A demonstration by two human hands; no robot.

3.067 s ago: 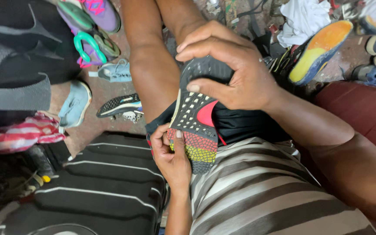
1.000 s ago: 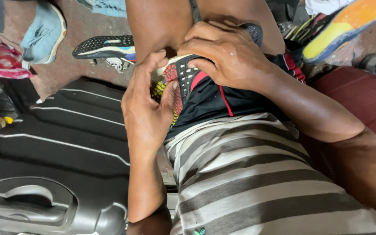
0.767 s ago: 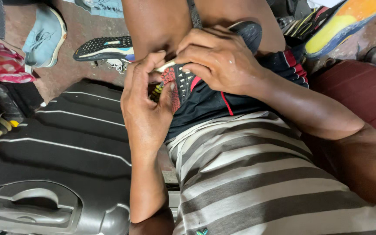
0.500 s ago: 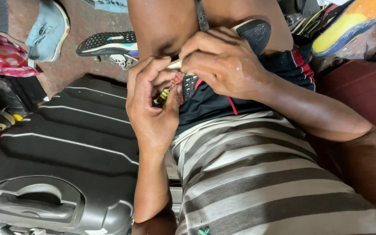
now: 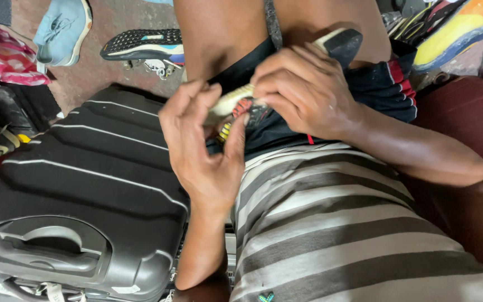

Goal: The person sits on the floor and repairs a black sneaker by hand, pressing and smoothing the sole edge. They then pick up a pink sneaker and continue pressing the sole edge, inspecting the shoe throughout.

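Both hands work at a shoe held on the lap.

Left hand [image 5: 205, 148], fingers spread wide, touches the toe end of the shoe [image 5: 331, 47]; right hand [image 5: 303, 89] just beside it clamps the sole edge. Judged mid-handling; next calls for a firmer left grip. Most of the shoe is hidden under the fingers.

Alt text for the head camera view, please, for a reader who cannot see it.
Both hands work on a dark running shoe held in the lap: the right hand grips it, the left hand touches its near end. A black hard-shell suitcase lies alongside; other shoes litter the floor.
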